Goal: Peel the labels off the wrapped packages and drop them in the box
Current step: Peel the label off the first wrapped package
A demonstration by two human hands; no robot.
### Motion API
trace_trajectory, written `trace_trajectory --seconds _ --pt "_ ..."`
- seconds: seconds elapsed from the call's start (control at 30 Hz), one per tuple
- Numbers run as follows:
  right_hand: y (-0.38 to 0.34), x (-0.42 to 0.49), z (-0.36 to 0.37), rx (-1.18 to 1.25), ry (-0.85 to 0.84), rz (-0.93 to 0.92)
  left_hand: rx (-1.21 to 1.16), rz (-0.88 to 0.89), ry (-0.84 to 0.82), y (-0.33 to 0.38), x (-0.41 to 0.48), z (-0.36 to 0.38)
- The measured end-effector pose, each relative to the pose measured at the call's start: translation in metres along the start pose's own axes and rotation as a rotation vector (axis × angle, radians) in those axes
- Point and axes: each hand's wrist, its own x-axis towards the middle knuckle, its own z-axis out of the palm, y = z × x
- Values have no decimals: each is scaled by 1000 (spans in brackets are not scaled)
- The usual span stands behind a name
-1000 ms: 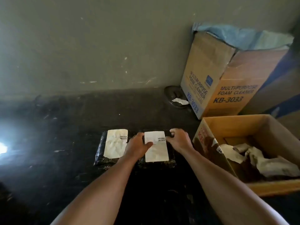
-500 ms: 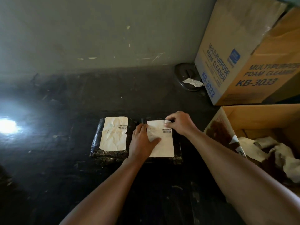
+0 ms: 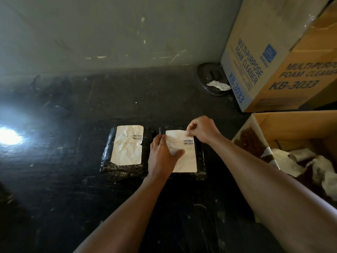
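From the head camera, two black plastic-wrapped packages lie side by side on the dark floor: the left package (image 3: 125,148) carries a wrinkled cream label (image 3: 127,145), fully stuck down. On the right package (image 3: 200,161), the left hand (image 3: 162,156) lies flat, fingers spread open, pressing the white barcode label (image 3: 184,154) along its left edge. The right hand (image 3: 202,129) has its grip pinched together on that label's upper right corner. The open brown cardboard box (image 3: 291,121), holding crumpled peeled labels (image 3: 300,159), sits just right of the packages, its near wall beside the right forearm. Behind it stands a tall printed foam-cleaner carton (image 3: 273,70). Left of the packages the floor lies bare to the grey wall (image 3: 109,33).
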Motion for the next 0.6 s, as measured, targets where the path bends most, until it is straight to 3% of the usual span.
trace_trajectory --seconds 0.2,0.6 --pt "1 -12 8 16 100 -47 11 -11 27 -2 -1 5" --pt "-7 -31 10 -1 123 -123 -59 -84 59 0 -6 10"
